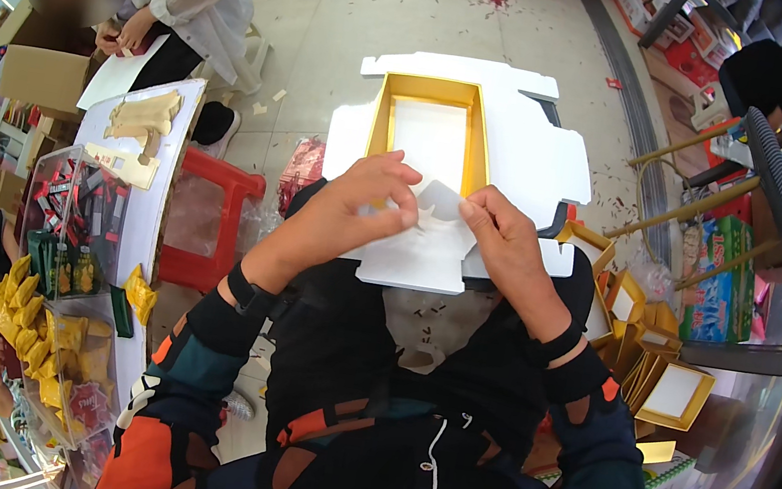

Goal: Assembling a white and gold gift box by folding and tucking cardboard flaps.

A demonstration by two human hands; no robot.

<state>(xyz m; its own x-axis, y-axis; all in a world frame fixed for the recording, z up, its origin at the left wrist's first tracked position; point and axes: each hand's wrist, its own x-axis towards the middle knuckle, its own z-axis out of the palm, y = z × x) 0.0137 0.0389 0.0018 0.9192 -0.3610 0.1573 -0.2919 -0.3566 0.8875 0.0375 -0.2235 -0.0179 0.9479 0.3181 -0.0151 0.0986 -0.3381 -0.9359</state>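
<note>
Thin film in the fingers, at the near end of the gold-walled box [478, 141].
In the head view, the only one there is, the box stands open on a flat white card [545, 161] whose flaps reach out around it. At its near end, the right hand [510, 242] pinches a small see-through film [441, 199] between thumb and forefinger. The left hand [352, 198], also at that end, has its fingers curved and the thumb apart from the forefinger; I cannot tell whether it touches the film. More gold boxes [664, 421] sit to the right and nearer than the box; a white table [144, 218] stands well to its left. I'd judge the step as handling the film beside the box wall; the next move calls for a firm pinch and a light, steady pull, leaving the card unshifted.
</note>
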